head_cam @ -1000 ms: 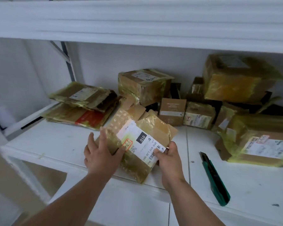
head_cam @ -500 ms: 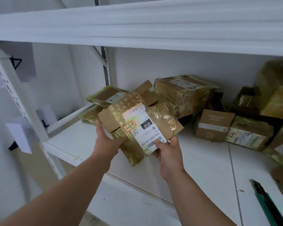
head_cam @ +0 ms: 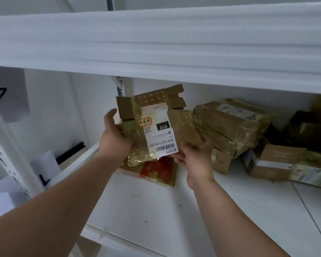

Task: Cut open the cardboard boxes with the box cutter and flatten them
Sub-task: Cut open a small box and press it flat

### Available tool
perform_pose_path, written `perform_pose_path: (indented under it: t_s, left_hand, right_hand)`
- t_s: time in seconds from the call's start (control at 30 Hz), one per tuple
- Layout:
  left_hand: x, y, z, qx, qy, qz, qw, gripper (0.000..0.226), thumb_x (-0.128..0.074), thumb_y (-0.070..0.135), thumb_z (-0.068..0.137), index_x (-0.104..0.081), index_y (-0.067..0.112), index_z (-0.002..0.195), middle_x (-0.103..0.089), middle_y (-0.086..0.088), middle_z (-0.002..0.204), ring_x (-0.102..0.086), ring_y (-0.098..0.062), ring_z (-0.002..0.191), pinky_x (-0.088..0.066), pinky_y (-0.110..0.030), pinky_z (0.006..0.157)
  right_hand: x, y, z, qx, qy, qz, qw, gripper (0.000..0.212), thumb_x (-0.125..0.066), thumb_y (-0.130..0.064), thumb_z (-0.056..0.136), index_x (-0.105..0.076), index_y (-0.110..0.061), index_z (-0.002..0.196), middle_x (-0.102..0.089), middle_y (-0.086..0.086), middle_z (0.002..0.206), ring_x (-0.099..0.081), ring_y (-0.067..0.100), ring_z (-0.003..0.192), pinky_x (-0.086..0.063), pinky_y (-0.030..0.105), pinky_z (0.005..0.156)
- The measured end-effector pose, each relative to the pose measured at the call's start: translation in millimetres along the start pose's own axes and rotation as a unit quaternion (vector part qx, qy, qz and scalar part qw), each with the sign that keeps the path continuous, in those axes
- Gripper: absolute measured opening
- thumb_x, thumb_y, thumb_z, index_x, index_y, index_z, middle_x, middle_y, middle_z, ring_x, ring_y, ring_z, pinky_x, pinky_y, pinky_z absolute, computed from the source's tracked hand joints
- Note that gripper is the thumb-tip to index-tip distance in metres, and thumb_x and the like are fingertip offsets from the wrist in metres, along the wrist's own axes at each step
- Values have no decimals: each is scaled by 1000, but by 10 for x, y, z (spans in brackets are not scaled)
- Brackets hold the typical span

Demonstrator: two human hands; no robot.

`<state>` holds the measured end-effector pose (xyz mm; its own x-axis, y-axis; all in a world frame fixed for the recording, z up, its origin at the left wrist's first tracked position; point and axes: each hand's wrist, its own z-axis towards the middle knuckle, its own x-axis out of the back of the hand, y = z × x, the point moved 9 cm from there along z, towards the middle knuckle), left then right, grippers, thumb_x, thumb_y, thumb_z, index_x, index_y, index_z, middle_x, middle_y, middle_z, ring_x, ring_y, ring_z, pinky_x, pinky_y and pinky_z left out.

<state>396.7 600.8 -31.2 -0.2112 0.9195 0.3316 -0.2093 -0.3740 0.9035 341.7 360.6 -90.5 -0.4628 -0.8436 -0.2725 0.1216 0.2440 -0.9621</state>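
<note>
Left hand (head_cam: 115,140) and right hand (head_cam: 195,156) both grasp the flattened box (head_cam: 156,127), lifted above the shelf (head_cam: 193,210); their fingertips vanish behind it. Under the fingers, a red-printed flat carton (head_cam: 157,169) lies half hidden. Beyond the right fingers, taped parcels (head_cam: 230,127) blur, cut off.

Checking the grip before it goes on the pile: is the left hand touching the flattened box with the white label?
Touching. The head view shows the left hand gripping the left edge of the flattened box, thumb over its front.
</note>
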Motion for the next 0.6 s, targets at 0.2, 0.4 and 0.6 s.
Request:
perform_pose_path:
  t_s: [0.2, 0.4, 0.6]
  left_hand:
    - [-17, 52, 575, -85, 7, 185, 979, 20, -45, 14, 95, -60, 20, 106, -55, 0, 116, -53, -19, 95, -45, -32, 80]
    - [-477, -218, 797, -117, -162, 340, 919, 46, -49, 40, 95, -43, 31, 141, -17, 4, 156, -38, -28, 126, -45, -47, 102]
    - [-774, -644, 791, -159, -229, 563, 778, 55, -44, 59, 92, -42, 37, 142, -13, 0, 160, -17, -29, 142, -18, -51, 115]
  right_hand:
    - [-429, -39, 133, 109, 6, -285, 952, 56, -63, -10, 90, -46, -40, 134, -56, -6, 135, -61, 15, 113, -55, 36, 93]
    - [-688, 146, 241, 125, -26, -570, 812, 49, -52, -31, 96, -38, -32, 143, -56, -6, 130, -47, 23, 128, -31, 47, 111]
    - [-658, 434, 243, 100, -70, -736, 666, 36, -42, -52, 98, -57, -36, 127, -49, 2, 128, -35, 28, 126, -18, 51, 110]
